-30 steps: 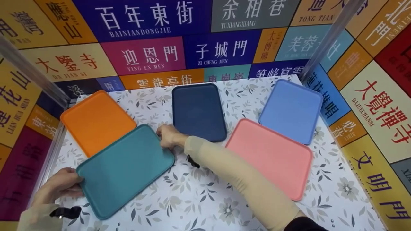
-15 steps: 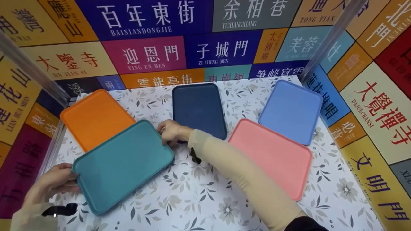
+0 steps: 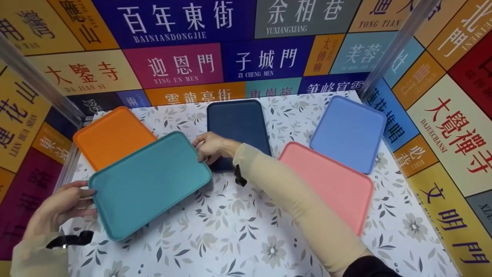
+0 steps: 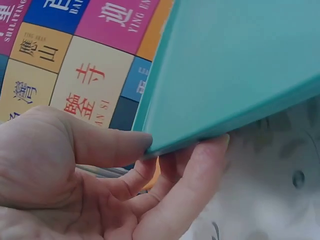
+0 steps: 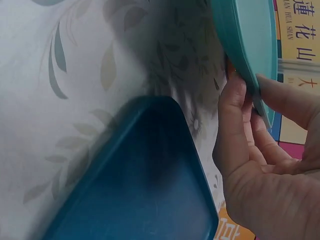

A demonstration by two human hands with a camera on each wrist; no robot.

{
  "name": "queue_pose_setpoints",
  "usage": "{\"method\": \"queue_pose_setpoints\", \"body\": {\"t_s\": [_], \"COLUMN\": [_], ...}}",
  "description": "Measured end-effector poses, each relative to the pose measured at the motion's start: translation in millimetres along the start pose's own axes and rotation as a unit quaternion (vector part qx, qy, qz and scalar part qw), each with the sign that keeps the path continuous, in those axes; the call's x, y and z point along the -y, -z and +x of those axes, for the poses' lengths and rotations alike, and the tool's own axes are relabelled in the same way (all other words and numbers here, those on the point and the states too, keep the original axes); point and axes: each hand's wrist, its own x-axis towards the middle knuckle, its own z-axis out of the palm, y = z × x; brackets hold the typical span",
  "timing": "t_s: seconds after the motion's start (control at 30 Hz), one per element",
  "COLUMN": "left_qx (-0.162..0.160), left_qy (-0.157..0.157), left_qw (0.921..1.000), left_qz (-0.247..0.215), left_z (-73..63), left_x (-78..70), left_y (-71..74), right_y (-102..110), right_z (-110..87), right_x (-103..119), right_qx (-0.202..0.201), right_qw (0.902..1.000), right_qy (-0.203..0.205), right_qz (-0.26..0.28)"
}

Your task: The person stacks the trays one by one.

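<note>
A teal tray [image 3: 148, 182] hangs lifted above the floral tablecloth [image 3: 238, 231], held by both hands at opposite short ends. My left hand [image 3: 65, 202] pinches its near-left edge; in the left wrist view the thumb [image 4: 100, 145] lies on top of the teal tray [image 4: 235, 70] and the fingers underneath. My right hand [image 3: 209, 148] grips the far-right corner; the right wrist view shows the thumb [image 5: 290, 102] and fingers [image 5: 232, 120] clamping the teal tray's rim [image 5: 245, 50]. The tray partly covers an orange tray [image 3: 111, 134].
A dark navy tray [image 3: 238, 123] lies at the back centre, partly under my right hand. A pink tray [image 3: 330, 184] and a light blue tray [image 3: 348, 132] lie to the right. Walls with printed signs close in the table on three sides.
Both hands have raised the teal tray and carried it away from me, so it now overlaps more of the orange tray. The other trays have not moved.
</note>
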Motion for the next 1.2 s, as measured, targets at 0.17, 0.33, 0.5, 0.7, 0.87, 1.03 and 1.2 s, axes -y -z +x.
{"method": "queue_pose_setpoints", "body": {"t_s": [0.17,0.33,0.5,0.7,0.87,1.03,1.2], "left_qx": [0.013,0.026,-0.014,0.007,0.018,-0.004,0.012], "left_qy": [-0.015,-0.02,-0.007,-0.062,-0.068,-0.055,-0.075], "left_qw": [0.9988,0.9977,0.9996,0.9967,0.994,0.9917,0.9791], "left_qz": [-0.044,-0.059,-0.025,-0.052,-0.084,-0.116,-0.188], "left_z": [5.6,14.3,18.1,27.9,34.1,36.2,45.0], "left_x": [-8.6,-20.6,-31.1,-40.3,-50.8,-57.8,-69.0], "left_y": [-0.2,-5.9,-15.2,-26.0,-31.2,-35.1,-49.5], "right_y": [12,23,32,39,43,44,39], "right_z": [-2.1,-5.1,-6.8,-5.6,-8.3,-9.6,-11.0], "right_x": [3,4,1,-7,-12,-11,-7], "right_qx": [-0.012,-0.029,-0.056,-0.093,-0.15,-0.216,-0.265], "right_qw": [0.9997,0.999,0.9979,0.9943,0.9864,0.9668,0.9376], "right_qy": [0.01,0.017,0.019,0.023,0.03,0.068,0.11], "right_qz": [0.02,0.028,0.027,0.045,0.06,0.119,0.196]}}
